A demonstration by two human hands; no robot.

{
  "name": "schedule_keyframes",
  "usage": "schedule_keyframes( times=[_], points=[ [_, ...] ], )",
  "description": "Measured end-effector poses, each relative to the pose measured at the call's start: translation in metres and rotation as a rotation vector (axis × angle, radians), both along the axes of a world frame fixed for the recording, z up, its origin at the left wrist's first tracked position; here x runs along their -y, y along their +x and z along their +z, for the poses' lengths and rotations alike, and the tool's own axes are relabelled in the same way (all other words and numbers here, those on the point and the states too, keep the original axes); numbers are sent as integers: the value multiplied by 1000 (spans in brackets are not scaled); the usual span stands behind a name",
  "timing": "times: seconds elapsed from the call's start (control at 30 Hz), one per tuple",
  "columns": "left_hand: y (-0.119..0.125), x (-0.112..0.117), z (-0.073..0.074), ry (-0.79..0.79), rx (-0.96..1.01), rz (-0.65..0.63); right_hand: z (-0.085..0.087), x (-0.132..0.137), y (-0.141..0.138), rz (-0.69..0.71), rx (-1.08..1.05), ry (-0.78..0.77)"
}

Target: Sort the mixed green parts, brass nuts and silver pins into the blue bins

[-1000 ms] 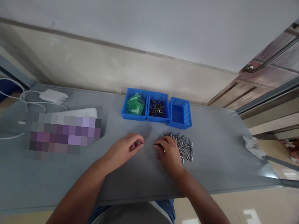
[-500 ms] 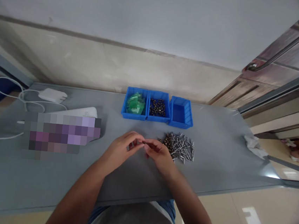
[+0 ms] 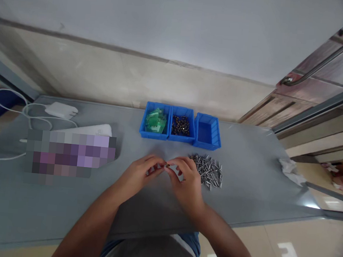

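Note:
My left hand point(image 3: 138, 176) and my right hand point(image 3: 188, 182) meet fingertip to fingertip above the grey table. Thumb and fingers of both are pinched around a small brass-coloured metal part point(image 3: 167, 166), mostly covered by the fingertips, so its exact kind is unclear. Just beyond my right hand lies a pile of thin silver metal pins point(image 3: 211, 172). Brass-coloured pieces at the pile's left side are largely hidden behind that hand.
Behind the hands stand blue bins: one with green plastic pieces point(image 3: 155, 121), one with small dark brass-coloured parts point(image 3: 181, 125), and a third bin point(image 3: 206, 144). At left are a white charger point(image 3: 61, 109), cables and a blurred-out object. Crumpled tissue point(image 3: 291, 171) lies right.
My right hand has turned and its fingers have lifted slightly, hiding more of the brass-coloured pieces by the pile. More of the small part shows between the fingertips. The view has shifted slightly.

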State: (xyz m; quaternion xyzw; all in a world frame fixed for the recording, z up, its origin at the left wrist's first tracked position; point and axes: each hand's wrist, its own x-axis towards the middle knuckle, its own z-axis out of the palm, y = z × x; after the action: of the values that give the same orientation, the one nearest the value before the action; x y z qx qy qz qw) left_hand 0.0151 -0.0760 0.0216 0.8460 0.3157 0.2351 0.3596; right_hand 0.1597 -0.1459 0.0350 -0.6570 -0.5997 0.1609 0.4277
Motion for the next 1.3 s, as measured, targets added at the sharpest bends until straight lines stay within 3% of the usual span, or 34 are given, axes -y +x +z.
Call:
schedule_keyframes(
  times=[0.17,0.33,0.4,0.47,0.57,0.67,0.77,1.3],
  points=[
    [0,-2,-3,-22,-10,-10,20,8,1,-97,-34,54],
    [1,-3,-4,-38,-43,-9,57,9,8,-367,-62,393],
    [1,-3,-3,-43,-43,1,60,-2,16,-403,-4,414],
    [0,-3,-2,-49,-38,1,51,-15,26,-404,91,295],
    [0,-2,-2,-36,-49,-2,22,-23,39,-338,254,6],
    [0,-2,-3,-23,-57,-7,-5,-17,43,-211,396,-266],
    [1,-1,-2,-48,-57,-21,-18,-10,42,-133,441,-413],
    [1,-2,-6,-57,-83,-32,-31,-21,43,-91,371,-368]
  ],
)
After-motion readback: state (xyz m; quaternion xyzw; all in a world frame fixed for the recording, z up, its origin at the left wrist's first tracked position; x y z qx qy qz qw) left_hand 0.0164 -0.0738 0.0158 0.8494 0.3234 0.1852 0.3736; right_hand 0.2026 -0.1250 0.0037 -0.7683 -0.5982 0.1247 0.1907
